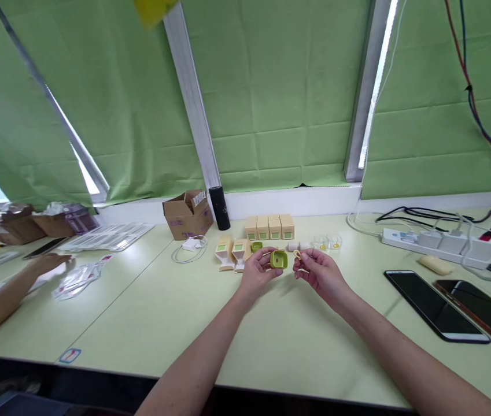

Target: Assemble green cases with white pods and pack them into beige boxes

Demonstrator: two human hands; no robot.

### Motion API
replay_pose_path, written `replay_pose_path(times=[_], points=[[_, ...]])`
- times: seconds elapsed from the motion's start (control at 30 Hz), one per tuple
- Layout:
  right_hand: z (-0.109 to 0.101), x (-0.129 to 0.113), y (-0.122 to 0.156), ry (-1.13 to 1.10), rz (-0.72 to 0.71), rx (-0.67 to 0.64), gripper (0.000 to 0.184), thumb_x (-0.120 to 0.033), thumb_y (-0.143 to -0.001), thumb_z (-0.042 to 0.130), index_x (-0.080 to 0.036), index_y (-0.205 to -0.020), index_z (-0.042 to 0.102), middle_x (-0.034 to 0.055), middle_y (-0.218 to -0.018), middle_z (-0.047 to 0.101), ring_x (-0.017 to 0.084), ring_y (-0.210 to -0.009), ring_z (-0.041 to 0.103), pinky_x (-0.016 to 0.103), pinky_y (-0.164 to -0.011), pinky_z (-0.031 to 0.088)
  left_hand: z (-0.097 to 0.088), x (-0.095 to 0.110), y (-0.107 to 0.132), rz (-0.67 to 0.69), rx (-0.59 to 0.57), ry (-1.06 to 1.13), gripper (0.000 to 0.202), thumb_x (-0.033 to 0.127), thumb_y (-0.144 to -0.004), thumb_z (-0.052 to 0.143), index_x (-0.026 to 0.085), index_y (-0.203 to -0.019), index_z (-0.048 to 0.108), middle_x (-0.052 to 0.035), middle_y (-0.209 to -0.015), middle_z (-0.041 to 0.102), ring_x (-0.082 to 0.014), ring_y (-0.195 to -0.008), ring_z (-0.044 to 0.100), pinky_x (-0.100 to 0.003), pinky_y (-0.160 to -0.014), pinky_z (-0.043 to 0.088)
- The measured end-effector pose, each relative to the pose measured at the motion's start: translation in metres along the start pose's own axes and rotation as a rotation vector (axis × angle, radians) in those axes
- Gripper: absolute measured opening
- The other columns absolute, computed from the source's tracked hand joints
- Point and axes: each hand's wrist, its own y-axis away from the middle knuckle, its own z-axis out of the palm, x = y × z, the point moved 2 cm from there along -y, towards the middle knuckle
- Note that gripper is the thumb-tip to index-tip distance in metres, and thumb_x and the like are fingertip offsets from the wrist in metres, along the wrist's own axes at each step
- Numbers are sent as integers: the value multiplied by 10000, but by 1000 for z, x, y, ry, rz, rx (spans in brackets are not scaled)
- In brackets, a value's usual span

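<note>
My left hand (pixel 261 269) grips a small green square cup-like case (pixel 279 259), its hollow side turned toward me with a dark slot inside. Close by on the right, my right hand (pixel 321 270) pinches a small yellowish loop (pixel 297 254), apart from the case. Behind my left hand lies another green piece (pixel 256 247). Two opened small cartons (pixel 240 248) with green labels stand to its left. A row of several closed tan boxes (pixel 270 227) is farther back. White cylinders (pixel 294 246) and clear round containers with yellow bits (pixel 327 242) sit behind my right hand.
A cardboard box (pixel 188 216), a black bottle (pixel 219 208) and a white charger with cable (pixel 192 244) stand back left. At right are a power strip (pixel 438 245) with cables and two phones (pixel 438 303). A co-worker's arm (pixel 15 292) reaches over plastic bags (pixel 80 278) at left.
</note>
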Motion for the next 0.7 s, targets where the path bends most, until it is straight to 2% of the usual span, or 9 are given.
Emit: replay_pose_path(times=[0.17,0.27,0.47,0.6,0.7], points=[[1,-2,2,-51,-3,-19,407,-435,-629,951,-197,-836,694,21,-760,699,168,-740,663,314,-685,544,1,-2,1,20,-10,-51,573,156,-633,910,174,-1148,659,-106,-1073,773,-230,-983,722,-347,-879,543],[2,-3,2,-8,-42,-39,404,-426,-624,951,-195,-829,690,9,-749,685,161,-717,655,330,-716,548,2,-3,0,24,-18,-82,565,152,-637,898,174,-1149,660,-110,-1087,770,-227,-976,719,-353,-881,543],[6,-3,7,323,-237,-16,329,-420,-730,870,-209,-836,641,-12,-758,641,151,-655,628,326,-680,529,5,-2,2,45,-51,-135,547,138,-648,884,181,-1146,663,-117,-1154,756,-239,-1030,709,-368,-904,542],[6,-3,12,548,-409,40,175,-360,-871,730,-227,-951,649,4,-806,640,166,-713,619,326,-688,533,9,1,4,59,-76,-163,511,127,-665,871,183,-1131,669,-119,-1197,746,-244,-1051,707,-374,-912,544],[6,-4,14,702,-522,65,135,-310,-912,672,-234,-1024,674,19,-826,665,184,-742,634,348,-715,556,11,3,6,74,-75,-187,503,109,-666,861,183,-1127,674,-108,-1154,755,-241,-1044,708,-375,-918,543]])
